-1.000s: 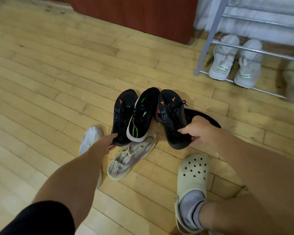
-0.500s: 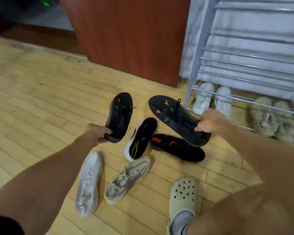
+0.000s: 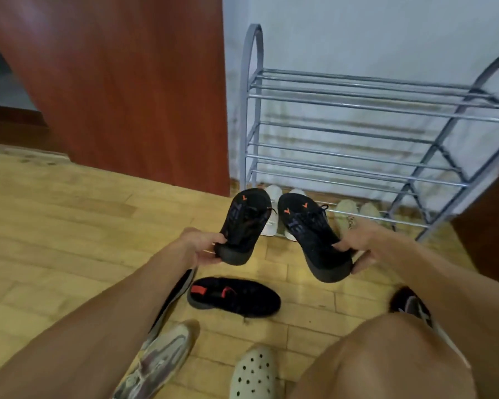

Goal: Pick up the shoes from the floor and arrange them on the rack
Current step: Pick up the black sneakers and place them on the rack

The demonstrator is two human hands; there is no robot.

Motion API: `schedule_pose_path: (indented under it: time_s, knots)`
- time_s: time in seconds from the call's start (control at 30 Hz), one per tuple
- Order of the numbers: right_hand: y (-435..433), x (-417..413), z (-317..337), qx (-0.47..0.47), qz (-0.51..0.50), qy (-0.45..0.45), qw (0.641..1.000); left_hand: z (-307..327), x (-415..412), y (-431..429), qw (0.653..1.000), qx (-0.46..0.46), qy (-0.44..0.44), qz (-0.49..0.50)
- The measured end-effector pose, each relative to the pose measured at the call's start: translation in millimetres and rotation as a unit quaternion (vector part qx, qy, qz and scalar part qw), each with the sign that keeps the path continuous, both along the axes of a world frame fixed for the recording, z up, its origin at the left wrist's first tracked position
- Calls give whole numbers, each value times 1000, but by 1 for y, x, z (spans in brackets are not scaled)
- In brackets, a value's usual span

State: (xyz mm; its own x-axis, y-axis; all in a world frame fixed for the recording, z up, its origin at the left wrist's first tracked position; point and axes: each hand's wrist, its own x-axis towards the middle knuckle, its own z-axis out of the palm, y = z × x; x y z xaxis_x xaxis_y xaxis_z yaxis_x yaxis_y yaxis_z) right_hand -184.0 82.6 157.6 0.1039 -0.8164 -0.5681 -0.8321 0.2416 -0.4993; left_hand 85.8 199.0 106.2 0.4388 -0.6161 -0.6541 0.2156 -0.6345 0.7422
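The left hand grips the heel of one black shoe, and the right hand grips the heel of its mate; both are held off the floor, toes toward the rack. Two pale pairs sit on the rack's lowest tier. On the wooden floor below lie a black shoe with red marks and a grey sneaker.

the wooden floor carries a black red-marked shoe below the hands, a grey patterned shoe under the left forearm, and the metal rack beyond them.
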Motion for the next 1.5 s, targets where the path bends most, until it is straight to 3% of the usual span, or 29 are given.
schedule_pose_path:
  time_s: [0.23, 0.6, 1.07, 1.3, 1.4, 1.5]
  knots:
    - [-54, -5, -45, -13, -142, -149, 978, -13, -30, -91, 998, -61, 14, 18]
    - [-158, 34, -101, 10, -189, -252, 949, -50, -17, -208, 998, -64, -10, -23]
    - [-206, 81, -145, 19, -205, -288, 935, -80, 2, -251, 995, -82, -8, -59]
    - [-176, 78, -114, -121, -65, -118, 984, -47, -10, -220, 991, -56, -7, -118]
    - [-146, 86, -87, -185, 53, -28, 981, -31, -7, -196, 988, -43, -72, -129]
    - [-105, 101, -66, -195, 174, -1, 965, -18, 5, -167, 981, -25, -138, -137]
